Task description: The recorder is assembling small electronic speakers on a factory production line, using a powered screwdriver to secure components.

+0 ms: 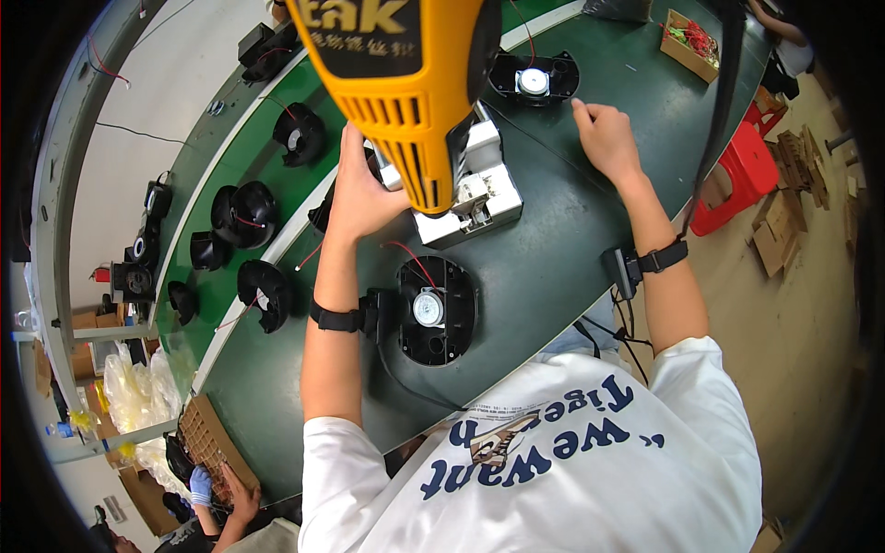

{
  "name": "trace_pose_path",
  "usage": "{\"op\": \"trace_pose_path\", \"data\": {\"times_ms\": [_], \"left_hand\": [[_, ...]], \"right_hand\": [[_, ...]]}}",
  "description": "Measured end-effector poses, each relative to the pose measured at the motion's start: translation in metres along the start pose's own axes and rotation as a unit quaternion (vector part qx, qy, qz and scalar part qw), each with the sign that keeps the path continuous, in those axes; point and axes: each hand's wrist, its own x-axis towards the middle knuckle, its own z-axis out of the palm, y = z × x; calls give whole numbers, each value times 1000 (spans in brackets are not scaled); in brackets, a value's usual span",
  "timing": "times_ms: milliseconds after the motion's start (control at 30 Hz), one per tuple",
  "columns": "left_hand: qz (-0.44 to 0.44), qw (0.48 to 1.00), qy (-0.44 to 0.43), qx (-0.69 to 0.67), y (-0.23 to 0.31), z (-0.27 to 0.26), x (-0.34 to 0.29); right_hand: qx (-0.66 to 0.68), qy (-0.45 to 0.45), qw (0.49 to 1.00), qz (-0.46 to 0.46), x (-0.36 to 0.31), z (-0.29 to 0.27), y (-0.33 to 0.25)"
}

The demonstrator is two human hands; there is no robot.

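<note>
Yellow power driver (392,101) hangs over the white fixture (498,189), blocking part of my view. Left hand (361,194) is at the fixture's left side, thumb toward it, fingers lost behind the driver; can't tell its grip. Right hand (608,143) is right of the fixture, loosely curled, near the far speaker shell (564,72), black, beyond the fixture; can't tell if it pinches anything small. Near speaker shell (427,350) lies on the worktop (544,286), bodyward of the fixture, red wire (410,255) curling toward it. Risks, my read: driver swinging could hit the left thumb; left wrist strap (334,318) could snag that wire; careless right-hand nudge could shove the far shell.
</note>
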Motion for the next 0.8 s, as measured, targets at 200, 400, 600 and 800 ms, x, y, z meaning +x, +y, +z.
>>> {"op": "trace_pose_path", "data": {"times_ms": [200, 400, 600, 800], "left_hand": [[75, 994, -36, 66, 23, -19, -1], [9, 999, -18, -42, 39, -43, -14], [145, 989, -25, -17, 28, -36, -8], [127, 991, -41, 4, 30, -29, -20]], "right_hand": [[-257, 1, 955, -150, -24, 5, -2], [-210, 26, 963, -170, -28, 8, -8], [-225, 25, 934, -275, -27, 14, 17], [-207, -7, 948, -243, -33, 19, -8]]}}
